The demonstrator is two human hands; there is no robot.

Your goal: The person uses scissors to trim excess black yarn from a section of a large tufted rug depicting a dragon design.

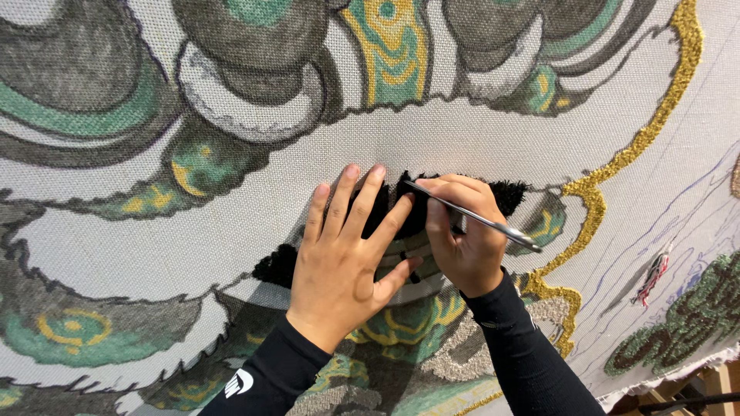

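Observation:
A large stretched canvas cloth (254,208) fills the view, printed with a grey, green and yellow pattern. A patch of black tufted yarn (505,194) runs across its middle. My left hand (344,258) lies flat on the cloth with fingers spread, pressing on the black yarn. My right hand (460,239) grips a thin metal tool (474,218) like a pen. The tool's tip touches the black yarn just beside my left fingertips. Both arms wear black sleeves.
A raised gold yarn outline (617,162) curves down the right side. Loose red and white threads (654,273) hang at the right. A dark green tufted area (686,316) sits at the lower right, near the cloth's edge and wooden frame (694,389).

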